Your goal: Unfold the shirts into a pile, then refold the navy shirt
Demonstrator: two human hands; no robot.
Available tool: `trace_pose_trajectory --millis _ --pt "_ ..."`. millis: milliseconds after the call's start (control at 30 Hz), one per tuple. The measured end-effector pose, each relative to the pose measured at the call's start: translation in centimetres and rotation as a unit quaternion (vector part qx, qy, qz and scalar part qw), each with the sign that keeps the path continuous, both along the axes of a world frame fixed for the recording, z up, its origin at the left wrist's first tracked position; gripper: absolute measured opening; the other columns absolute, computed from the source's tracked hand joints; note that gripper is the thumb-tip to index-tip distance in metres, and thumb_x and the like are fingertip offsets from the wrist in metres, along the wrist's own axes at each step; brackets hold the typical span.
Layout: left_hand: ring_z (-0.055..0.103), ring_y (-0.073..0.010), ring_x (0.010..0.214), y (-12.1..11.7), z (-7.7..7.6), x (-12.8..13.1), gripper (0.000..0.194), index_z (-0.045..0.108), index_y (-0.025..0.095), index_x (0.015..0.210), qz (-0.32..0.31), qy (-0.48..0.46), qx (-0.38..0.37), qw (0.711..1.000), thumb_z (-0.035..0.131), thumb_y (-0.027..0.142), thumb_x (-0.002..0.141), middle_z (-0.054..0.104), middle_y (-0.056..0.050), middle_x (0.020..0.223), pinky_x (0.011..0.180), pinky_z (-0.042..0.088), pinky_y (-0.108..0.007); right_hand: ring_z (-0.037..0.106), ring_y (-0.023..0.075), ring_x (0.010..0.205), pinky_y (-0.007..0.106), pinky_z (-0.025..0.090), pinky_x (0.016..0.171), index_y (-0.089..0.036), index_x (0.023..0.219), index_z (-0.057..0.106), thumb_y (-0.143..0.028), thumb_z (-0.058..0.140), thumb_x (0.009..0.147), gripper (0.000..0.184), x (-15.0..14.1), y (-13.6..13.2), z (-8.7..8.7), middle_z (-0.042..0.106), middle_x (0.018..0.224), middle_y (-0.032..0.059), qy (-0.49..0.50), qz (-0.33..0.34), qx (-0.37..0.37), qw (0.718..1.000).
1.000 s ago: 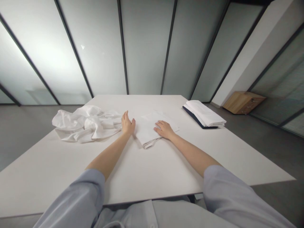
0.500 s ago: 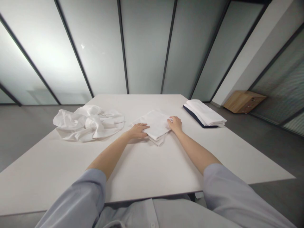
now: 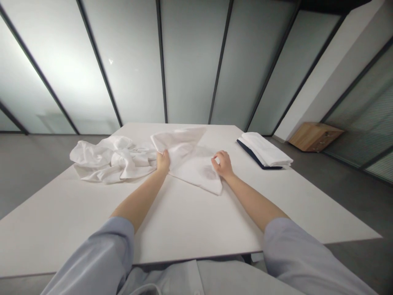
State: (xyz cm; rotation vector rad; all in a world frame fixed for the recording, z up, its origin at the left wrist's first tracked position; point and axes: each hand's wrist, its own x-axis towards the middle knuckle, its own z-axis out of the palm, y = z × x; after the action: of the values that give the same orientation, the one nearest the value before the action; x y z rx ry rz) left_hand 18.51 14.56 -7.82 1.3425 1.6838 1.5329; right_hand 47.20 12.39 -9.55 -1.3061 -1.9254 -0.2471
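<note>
A white cloth is held up off the white table between my two hands, partly unfolded and hanging to a lower corner. My left hand is closed on its left edge. My right hand pinches its right edge with curled fingers. A crumpled heap of white fabric lies just left of my left hand.
A folded stack of white cloths on a dark one sits at the table's far right corner. A wooden cabinet stands on the floor at the right. Frosted glass panels form the wall behind the table.
The folded cloth that lay flat under my hands is now lifted and spread open. My left hand moved left and up, and both hands closed on the cloth's edges.
</note>
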Motion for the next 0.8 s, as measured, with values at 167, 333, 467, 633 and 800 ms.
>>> trace_pose_trajectory --millis 167,333,467,633,800 --pt "0.021 -0.0310 0.144 -1.1 0.8 -1.9 0.071 0.029 0.009 0.144 0.147 0.226 0.041 0.962 0.058 0.023 0.080 0.027 -0.021 0.154 0.115 0.024 -0.046 0.048 0.0257 0.123 0.036 0.034 0.101 -0.021 0.121 0.062 -0.043 0.053 0.088 0.040 -1.8 -0.6 0.4 0.056 0.134 0.0110 -0.154 0.002 -0.213 0.965" --pt "0.042 -0.0294 0.133 -2.7 0.5 0.4 0.044 0.055 0.021 0.128 -0.082 0.483 -0.034 0.871 0.048 0.041 0.089 0.055 -0.012 0.137 0.113 0.023 -0.050 0.061 0.0251 0.105 0.032 0.041 0.088 -0.022 0.106 0.070 -0.043 0.046 0.092 0.034 -2.1 -1.1 2.3 0.069 0.112 0.0096 -0.174 -0.084 -0.273 0.942" --pt "0.040 -0.0328 0.134 -3.0 -0.4 1.3 0.057 0.054 0.025 0.132 -0.196 0.562 -0.083 0.799 0.041 0.060 0.089 0.047 -0.012 0.145 0.108 0.026 -0.055 0.060 0.0255 0.105 0.033 0.041 0.088 -0.021 0.116 0.065 -0.037 0.046 0.091 0.036 -1.3 -1.2 2.8 0.068 0.111 0.0108 -0.145 -0.166 -0.260 0.940" --pt "0.037 -0.0313 0.137 -2.8 -0.7 0.9 0.064 0.050 0.027 0.137 -0.217 0.566 -0.075 0.792 0.040 0.066 0.087 0.042 -0.011 0.149 0.110 0.025 -0.050 0.052 0.0331 0.113 0.043 0.039 0.093 -0.016 0.115 0.066 -0.036 0.052 0.087 0.037 0.7 -0.5 1.9 0.060 0.121 0.0175 -0.129 -0.232 -0.265 0.927" --pt "0.040 -0.0311 0.135 -2.6 -1.0 1.1 0.068 0.047 0.024 0.139 -0.201 0.547 -0.060 0.810 0.045 0.065 0.085 0.044 -0.013 0.148 0.110 0.027 -0.048 0.051 0.0324 0.110 0.045 0.038 0.093 -0.018 0.099 0.070 -0.024 0.050 0.086 0.025 1.8 0.9 1.6 0.061 0.111 0.0165 -0.053 -0.219 -0.223 0.948"
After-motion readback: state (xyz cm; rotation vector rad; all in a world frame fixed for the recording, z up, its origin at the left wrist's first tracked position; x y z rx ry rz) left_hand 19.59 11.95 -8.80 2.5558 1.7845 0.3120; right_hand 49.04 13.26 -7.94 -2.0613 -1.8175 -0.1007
